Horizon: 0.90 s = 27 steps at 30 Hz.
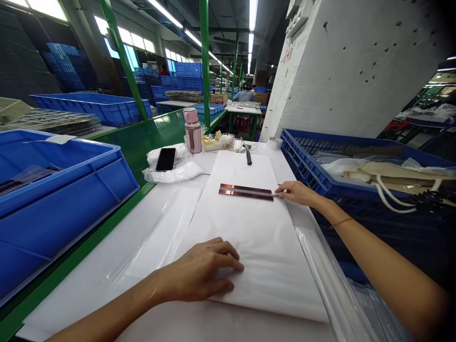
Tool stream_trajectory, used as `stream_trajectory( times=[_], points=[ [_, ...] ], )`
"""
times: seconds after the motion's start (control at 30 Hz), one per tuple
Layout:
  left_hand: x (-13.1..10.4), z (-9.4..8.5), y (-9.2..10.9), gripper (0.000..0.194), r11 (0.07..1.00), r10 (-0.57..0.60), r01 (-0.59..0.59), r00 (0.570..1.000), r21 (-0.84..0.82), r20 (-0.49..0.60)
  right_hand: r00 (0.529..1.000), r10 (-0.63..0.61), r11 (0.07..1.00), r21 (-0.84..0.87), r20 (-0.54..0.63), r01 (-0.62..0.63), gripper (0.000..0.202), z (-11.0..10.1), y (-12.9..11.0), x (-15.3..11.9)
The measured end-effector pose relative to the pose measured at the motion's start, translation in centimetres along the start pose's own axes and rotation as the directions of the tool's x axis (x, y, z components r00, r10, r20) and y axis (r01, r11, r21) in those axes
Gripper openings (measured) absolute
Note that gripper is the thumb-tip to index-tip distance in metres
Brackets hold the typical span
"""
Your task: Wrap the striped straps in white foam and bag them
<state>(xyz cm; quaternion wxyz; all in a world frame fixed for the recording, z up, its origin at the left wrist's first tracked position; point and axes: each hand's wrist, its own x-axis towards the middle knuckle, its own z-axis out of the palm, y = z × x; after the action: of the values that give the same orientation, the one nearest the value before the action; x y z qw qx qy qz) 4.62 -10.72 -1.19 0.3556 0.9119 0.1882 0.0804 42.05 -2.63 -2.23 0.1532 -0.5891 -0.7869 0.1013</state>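
A narrow, dark reddish strip [245, 191] with a pale line along its length lies crosswise on a white sheet [249, 232]. At its right end is my right hand [295, 192], thumb and fingers pinched together. A small, thin light-coloured piece shows at those fingertips, too small to name. Nearer to me, my left hand [206, 270] rests on the white sheet with its fingers loosely curved and apart, holding nothing. Beyond the strip lies a dark-handled tool [248, 155] with thin metal prongs.
A phone [166, 159] lies on bubble wrap [188, 172] at the left, near a pink bottle [193, 133]. Tape [274, 143] stands at the back right. Blue crates [64, 190] flank the table, the right crate [306, 166] holding bags and cords. People sit far behind.
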Motion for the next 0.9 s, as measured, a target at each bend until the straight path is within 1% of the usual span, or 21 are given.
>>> stream_trajectory(
  times=[0.1,0.17,0.2,0.27,0.33,0.4,0.43,0.5,0.57,0.63,0.7,0.83,0.9],
  points=[
    [0.1,-0.4,-0.2,0.042,0.999,0.021,-0.022,0.998,0.032,0.055,0.995,0.055,0.999,0.003,-0.089,-0.054,0.024,-0.8,0.1,-1.2],
    [0.3,-0.5,-0.6,0.041,0.998,0.031,-0.035,0.997,0.061,0.067,0.988,0.081,0.997,0.021,-0.131,-0.079,0.024,-1.0,-1.1,-2.7],
    [0.5,-0.5,-0.8,0.038,0.996,0.036,-0.041,0.997,0.077,0.067,0.986,0.084,0.996,0.034,-0.142,-0.080,0.023,-0.9,-2.2,-3.7],
    [0.8,-0.3,-1.3,0.031,0.993,0.058,-0.064,0.996,0.098,0.065,0.987,0.061,0.996,0.071,-0.147,-0.051,0.020,-0.1,-5.2,-5.9],
    [1.2,0.0,-1.9,0.031,0.991,0.081,-0.087,0.995,0.099,0.063,0.992,0.004,0.992,0.124,-0.129,0.012,0.016,1.4,-9.0,-8.3],
    [1.4,0.2,-2.4,0.034,0.993,0.084,-0.090,0.994,0.082,0.064,0.990,-0.110,0.969,0.213,-0.086,0.126,0.017,3.0,-13.0,-10.6],
    [1.5,0.2,-2.6,0.035,0.994,0.081,-0.085,0.995,0.072,0.061,0.982,-0.171,0.953,0.240,-0.075,0.185,0.019,3.8,-14.8,-11.5],
    [1.5,0.3,-2.8,0.034,0.995,0.079,-0.082,0.995,0.056,0.056,0.959,-0.273,0.925,0.255,-0.070,0.282,0.023,5.2,-18.0,-12.8],
    [1.5,0.3,-2.9,0.033,0.995,0.083,-0.085,0.995,0.051,0.047,0.942,-0.326,0.914,0.228,-0.080,0.336,0.022,6.4,-20.2,-13.2],
    [1.5,0.4,-2.9,0.032,0.996,0.077,-0.079,0.996,0.050,0.041,0.939,-0.336,0.919,0.193,-0.075,0.344,0.018,7.3,-21.5,-12.9],
    [1.5,0.4,-2.9,0.030,0.996,0.069,-0.071,0.997,0.054,0.030,0.941,-0.331,0.927,0.165,-0.066,0.338,0.015,7.8,-22.2,-12.4],
    [1.5,0.5,-3.1,0.029,0.996,0.070,-0.071,0.997,0.057,0.017,0.937,-0.338,0.930,0.123,-0.086,0.347,0.015,8.3,-22.6,-11.9],
    [1.5,0.5,-3.2,0.028,0.996,0.072,-0.073,0.997,0.051,0.018,0.940,-0.331,0.930,0.140,-0.086,0.341,0.016,8.3,-22.6,-11.8]
  ],
)
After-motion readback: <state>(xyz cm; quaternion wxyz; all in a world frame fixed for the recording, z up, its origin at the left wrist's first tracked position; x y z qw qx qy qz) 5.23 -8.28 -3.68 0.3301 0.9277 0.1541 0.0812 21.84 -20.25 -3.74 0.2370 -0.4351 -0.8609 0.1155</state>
